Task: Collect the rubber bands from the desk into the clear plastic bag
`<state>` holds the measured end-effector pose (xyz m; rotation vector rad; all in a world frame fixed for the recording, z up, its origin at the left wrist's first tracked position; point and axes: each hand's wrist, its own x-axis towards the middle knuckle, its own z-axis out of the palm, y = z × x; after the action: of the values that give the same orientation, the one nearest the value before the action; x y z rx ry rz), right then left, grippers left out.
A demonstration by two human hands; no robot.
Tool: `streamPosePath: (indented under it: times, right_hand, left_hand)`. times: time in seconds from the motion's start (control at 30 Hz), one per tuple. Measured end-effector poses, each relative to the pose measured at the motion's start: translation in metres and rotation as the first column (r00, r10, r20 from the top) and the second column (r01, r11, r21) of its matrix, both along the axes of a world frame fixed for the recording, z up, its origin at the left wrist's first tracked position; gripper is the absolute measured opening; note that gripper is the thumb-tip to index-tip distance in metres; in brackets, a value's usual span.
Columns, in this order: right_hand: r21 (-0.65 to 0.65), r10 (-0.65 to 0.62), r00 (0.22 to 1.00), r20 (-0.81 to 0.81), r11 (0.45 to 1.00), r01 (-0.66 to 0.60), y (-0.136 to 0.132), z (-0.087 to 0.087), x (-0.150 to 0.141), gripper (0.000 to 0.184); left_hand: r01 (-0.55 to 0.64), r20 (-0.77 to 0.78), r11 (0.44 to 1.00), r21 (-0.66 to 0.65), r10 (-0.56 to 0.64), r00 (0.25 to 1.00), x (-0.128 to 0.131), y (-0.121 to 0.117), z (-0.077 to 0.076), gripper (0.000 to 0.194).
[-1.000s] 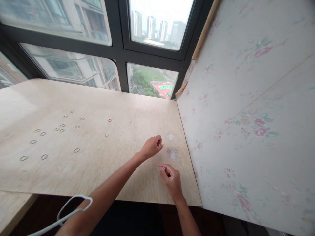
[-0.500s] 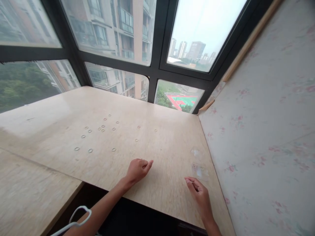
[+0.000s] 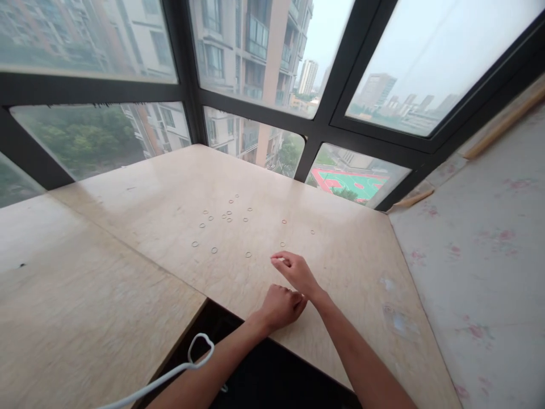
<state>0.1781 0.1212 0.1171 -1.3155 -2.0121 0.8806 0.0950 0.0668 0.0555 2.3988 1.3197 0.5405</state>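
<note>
My left hand (image 3: 281,307) is curled into a fist low over the front edge of the wooden tabletop; what it holds, if anything, is hidden. Just beyond it, my right hand (image 3: 296,274) reaches leftward with thumb and fingertips pinched together, and its wrist passes close to the left fist. Whatever is between those fingertips is too small to make out. Thin rings like small rubber bands lie scattered ahead: a pale ring (image 3: 283,245) closest to the right hand, a dark ring (image 3: 248,255) to its left, a red ring (image 3: 284,221) farther back, and several others.
Two clear plastic bags, a nearer bag (image 3: 399,322) and a farther bag (image 3: 387,283), lie at the right by the flowered wall (image 3: 481,284). A white cable loop (image 3: 201,347) hangs by my left forearm. Dark-framed windows border the back of the tabletop (image 3: 140,227).
The view has swung left. My right hand has moved from near the plastic bags leftward to the rings, staying pinched. My left hand has drawn back toward the front edge, still closed.
</note>
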Motion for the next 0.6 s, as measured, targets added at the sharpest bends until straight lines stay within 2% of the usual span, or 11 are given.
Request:
streamPosePath:
  times: [0.07, 0.13, 0.2, 0.3, 0.4, 0.5, 0.6]
  right_hand:
    - [0.042, 0.137, 0.954, 0.267, 0.987, -0.153, 0.021, -0.002, -0.030, 0.028]
    - [0.072, 0.176, 0.830, 0.529, 0.965, -0.251, 0.036, -0.006, -0.054, 0.032]
    - [0.081, 0.171, 0.735, 0.656, 0.952, -0.294, 0.044, -0.011, -0.068, 0.030]
    - [0.082, 0.174, 0.682, 0.710, 0.942, -0.326, 0.047, -0.016, -0.072, 0.024]
    - [0.085, 0.184, 0.649, 0.738, 0.929, -0.359, 0.042, -0.019, -0.062, 0.025]
    - [0.090, 0.186, 0.655, 0.733, 0.927, -0.364, 0.037, -0.021, -0.047, 0.023]
    - [0.101, 0.170, 0.695, 0.698, 0.938, -0.331, 0.033, -0.023, -0.033, 0.020]
  left_hand:
    - [0.013, -0.015, 1.000, -0.006, -0.013, 1.000, 0.000, -0.001, 0.000, 0.037]
    - [0.024, -0.034, 1.000, -0.014, -0.025, 0.999, 0.000, -0.001, 0.000, 0.031]
    - [0.031, -0.045, 0.999, -0.019, -0.032, 0.998, 0.000, -0.001, 0.000, 0.028]
    - [0.026, -0.035, 0.999, -0.020, -0.027, 0.999, 0.000, 0.000, -0.001, 0.028]
    - [0.018, -0.021, 1.000, -0.021, -0.019, 1.000, 0.000, 0.001, -0.002, 0.027]
    - [0.022, -0.006, 1.000, -0.005, -0.022, 1.000, 0.001, 0.002, -0.003, 0.026]
    - [0.011, 0.005, 1.000, 0.009, -0.011, 1.000, 0.001, 0.003, -0.001, 0.027]
